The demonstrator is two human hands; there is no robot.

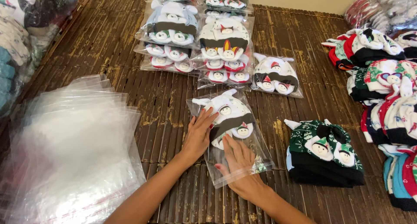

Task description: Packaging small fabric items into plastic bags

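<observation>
A clear plastic bag [256, 133] lies on the dark slatted mat [165, 102] in front of me, with white socks with snowman faces [228, 115] inside. My left hand [199, 135] lies flat on the bag's left side, fingers spread against the socks. My right hand [238, 165] presses flat on the bag's near end, by its open flap. Neither hand grips anything.
A stack of empty clear bags [74, 150] lies at the left. Bagged sock packs [197, 41] sit in rows at the back, one more pack [276, 75] beside them. Loose green socks [323, 152] lie at the right, and piles of loose socks [386, 89] at far right.
</observation>
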